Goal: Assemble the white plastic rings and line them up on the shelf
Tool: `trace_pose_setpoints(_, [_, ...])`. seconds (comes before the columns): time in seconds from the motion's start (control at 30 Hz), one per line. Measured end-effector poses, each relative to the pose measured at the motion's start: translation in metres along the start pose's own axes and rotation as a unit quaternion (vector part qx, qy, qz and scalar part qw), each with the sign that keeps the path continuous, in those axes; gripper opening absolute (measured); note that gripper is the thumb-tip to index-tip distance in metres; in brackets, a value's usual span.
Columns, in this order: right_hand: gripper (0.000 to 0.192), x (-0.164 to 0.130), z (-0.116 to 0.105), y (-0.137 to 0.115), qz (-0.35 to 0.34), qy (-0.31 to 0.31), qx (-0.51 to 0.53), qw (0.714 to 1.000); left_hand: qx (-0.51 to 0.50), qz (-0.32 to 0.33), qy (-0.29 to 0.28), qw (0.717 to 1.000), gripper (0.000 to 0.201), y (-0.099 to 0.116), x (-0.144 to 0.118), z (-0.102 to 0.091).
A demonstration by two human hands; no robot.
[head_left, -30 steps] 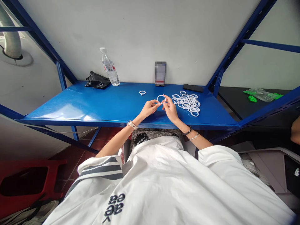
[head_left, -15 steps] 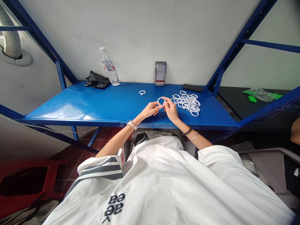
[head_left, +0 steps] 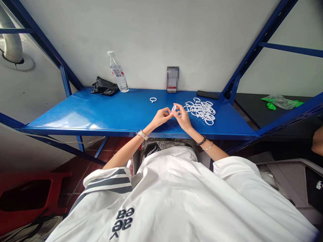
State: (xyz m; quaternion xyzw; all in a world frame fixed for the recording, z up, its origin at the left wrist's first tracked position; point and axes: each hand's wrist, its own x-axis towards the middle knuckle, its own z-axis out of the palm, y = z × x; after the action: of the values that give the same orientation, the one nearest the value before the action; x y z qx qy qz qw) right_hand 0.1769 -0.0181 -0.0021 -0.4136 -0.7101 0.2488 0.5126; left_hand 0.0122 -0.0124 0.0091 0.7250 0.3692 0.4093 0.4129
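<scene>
A blue shelf [head_left: 101, 112] holds a few things. At the back, near the wall, lie a black bag [head_left: 104, 86], a water bottle [head_left: 118, 72], a small box [head_left: 173, 79] and a flat black thing [head_left: 207, 94]. One white ring [head_left: 153, 99] lies alone. A pile of white rings [head_left: 202, 110] sits to the right.

A: Where does the view sit?
B: One camera, on the person's head, looking forward and down over the white shirt [head_left: 176, 195] to the blue counter [head_left: 101, 111].
A: How near?
B: Close; the wall [head_left: 161, 33] behind the counter fills the top.
</scene>
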Motion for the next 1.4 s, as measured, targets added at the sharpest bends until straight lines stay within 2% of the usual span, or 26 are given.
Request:
trace_pose_setpoints(0.53, [0.050,0.001,0.003,0.009,0.000,0.009,0.027,1.000,0.054,0.013,0.049,0.997,0.050,-0.003,-0.001,0.000])
trace_pose_setpoints(0.67, [0.054,0.002,0.003,0.009,-0.002,0.014,0.020,1.000,0.033,0.001,0.024,0.999,0.050,0.000,-0.001,0.000])
trace_pose_setpoints(0.97, [0.054,0.000,-0.001,0.005,0.012,0.048,0.001,0.999,-0.037,0.017,-0.078,0.996,0.058,0.005,-0.003,-0.002])
trace_pose_setpoints(1.2, [0.053,0.000,-0.002,0.002,0.011,0.057,0.009,0.998,-0.061,0.026,-0.096,0.993,0.054,0.008,-0.004,-0.004])
trace_pose_setpoints(1.4, [0.052,0.000,-0.001,0.001,0.008,0.065,0.026,0.997,-0.070,0.021,-0.109,0.991,0.059,0.006,-0.002,-0.003])
